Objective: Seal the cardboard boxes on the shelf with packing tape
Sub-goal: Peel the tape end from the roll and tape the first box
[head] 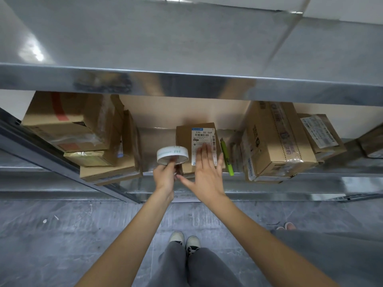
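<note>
Head camera, looking down at a metal shelf [290, 177]: I am pinching a roll of packing tape [172, 155] with my left hand [165, 177], fingers curled around its lower edge. My right hand [207, 172] is lying flat, fingers straight and relaxed, pressing on the labelled top of a small cardboard box [186, 137] just right of the roll. A green utility knife [226, 159] is lying beside my right fingertips; larger boxes [275, 141] are flanking both hands.
</note>
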The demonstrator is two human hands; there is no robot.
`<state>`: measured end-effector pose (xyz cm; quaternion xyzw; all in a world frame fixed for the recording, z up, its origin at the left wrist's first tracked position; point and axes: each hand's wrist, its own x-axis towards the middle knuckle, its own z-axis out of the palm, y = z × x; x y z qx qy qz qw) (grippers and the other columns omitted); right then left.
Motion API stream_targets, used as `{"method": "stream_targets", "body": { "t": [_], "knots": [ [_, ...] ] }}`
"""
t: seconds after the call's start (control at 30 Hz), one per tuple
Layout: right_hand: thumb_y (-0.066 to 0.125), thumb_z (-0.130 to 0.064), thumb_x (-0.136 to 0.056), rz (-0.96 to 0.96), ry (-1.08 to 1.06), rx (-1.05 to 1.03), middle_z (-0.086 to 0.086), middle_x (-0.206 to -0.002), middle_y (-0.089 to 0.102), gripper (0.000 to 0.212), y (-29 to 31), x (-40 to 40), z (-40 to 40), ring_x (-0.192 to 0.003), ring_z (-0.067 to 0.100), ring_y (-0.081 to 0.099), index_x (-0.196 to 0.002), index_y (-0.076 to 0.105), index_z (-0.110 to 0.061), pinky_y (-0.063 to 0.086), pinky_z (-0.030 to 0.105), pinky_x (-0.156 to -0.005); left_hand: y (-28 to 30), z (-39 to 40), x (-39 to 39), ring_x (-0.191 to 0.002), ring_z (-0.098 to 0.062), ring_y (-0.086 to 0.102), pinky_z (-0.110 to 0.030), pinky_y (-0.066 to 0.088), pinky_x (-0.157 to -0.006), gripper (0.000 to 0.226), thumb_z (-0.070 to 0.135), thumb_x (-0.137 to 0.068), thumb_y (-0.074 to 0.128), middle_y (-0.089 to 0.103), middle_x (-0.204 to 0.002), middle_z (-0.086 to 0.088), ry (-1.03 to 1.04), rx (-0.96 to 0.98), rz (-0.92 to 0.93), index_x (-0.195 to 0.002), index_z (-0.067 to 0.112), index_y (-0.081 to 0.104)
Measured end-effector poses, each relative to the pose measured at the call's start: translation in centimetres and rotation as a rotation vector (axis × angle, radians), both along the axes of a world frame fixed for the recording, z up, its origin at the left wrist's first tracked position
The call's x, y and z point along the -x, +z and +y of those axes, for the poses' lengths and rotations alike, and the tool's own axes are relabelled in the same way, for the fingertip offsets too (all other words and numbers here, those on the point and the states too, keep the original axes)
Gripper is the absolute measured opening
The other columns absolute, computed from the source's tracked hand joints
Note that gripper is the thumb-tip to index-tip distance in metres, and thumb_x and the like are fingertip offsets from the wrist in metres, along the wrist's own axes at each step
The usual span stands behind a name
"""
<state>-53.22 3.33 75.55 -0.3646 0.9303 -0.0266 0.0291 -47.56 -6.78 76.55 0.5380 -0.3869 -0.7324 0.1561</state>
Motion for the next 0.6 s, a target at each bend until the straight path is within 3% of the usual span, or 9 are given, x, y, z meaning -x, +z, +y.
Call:
{"method": "stream_targets", "body": {
  "t": [0.1, 0.2, 0.33, 0.43, 0.6],
  "knots": [
    [0.025, -0.075, -0.083, -0.003, -0.022, 0.001, 0.02, -0.152, 0.034, 0.101, -0.6, -0.3, -0.8, -0.146, 0.03, 0.021, -0.146, 0.031, 0.003, 0.008, 0.061, -0.113, -0.3, 0.0, 0.1, -0.076, -0.016, 0.062, -0.031, 0.05, -0.07, 0.015, 0.018, -0.092, 0.065, 0.067, -0.077, -0.004, 0.02, 0.067, -0.004, -0.077, 0.015, 0.065],
    [0.021, -0.072, -0.084, 0.019, -0.051, -0.014, 0.021, -0.151, 0.035, 0.097, -1.0, -0.2, -0.7, -0.144, 0.034, 0.026, -0.147, 0.033, 0.001, 0.017, 0.065, -0.113, -0.3, -0.4, -0.5, -0.087, -0.022, 0.071, -0.027, 0.059, -0.069, 0.007, 0.015, -0.095, 0.061, 0.071, -0.095, -0.011, -0.021, 0.101, 0.052, -0.095, 0.01, 0.065],
    [0.022, -0.068, -0.086, 0.048, -0.044, -0.006, 0.022, -0.153, 0.032, 0.091, -1.1, -0.1, -0.8, -0.143, 0.039, 0.026, -0.147, 0.034, -0.002, 0.015, 0.067, -0.11, -0.6, -1.0, -2.2, -0.082, -0.026, 0.074, -0.026, 0.061, -0.067, 0.016, 0.01, -0.1, 0.052, 0.069, -0.097, -0.02, 0.055, 0.09, 0.073, -0.112, 0.0, 0.055],
    [0.023, -0.064, -0.089, 0.07, -0.012, -0.003, 0.023, -0.153, 0.03, 0.078, -1.3, -0.2, -0.8, -0.141, 0.045, 0.026, -0.149, 0.034, -0.017, 0.016, 0.07, -0.107, -1.8, -1.6, -3.2, -0.08, -0.02, 0.073, -0.024, 0.06, -0.067, 0.018, 0.013, -0.102, 0.05, 0.067, -0.104, -0.02, 0.068, 0.071, 0.018, -0.114, 0.001, 0.053],
    [0.025, -0.062, -0.092, 0.072, 0.015, -0.006, 0.023, -0.152, 0.032, 0.063, -1.4, -0.2, -0.9, -0.138, 0.048, 0.029, -0.148, 0.029, -0.035, 0.02, 0.072, -0.105, -2.3, -2.0, -2.2, -0.092, -0.031, 0.07, -0.03, 0.059, -0.077, 0.021, 0.013, -0.1, 0.053, 0.065, -0.117, -0.022, 0.02, -0.104, -0.012, -0.12, 0.005, 0.05]
  ]
}}
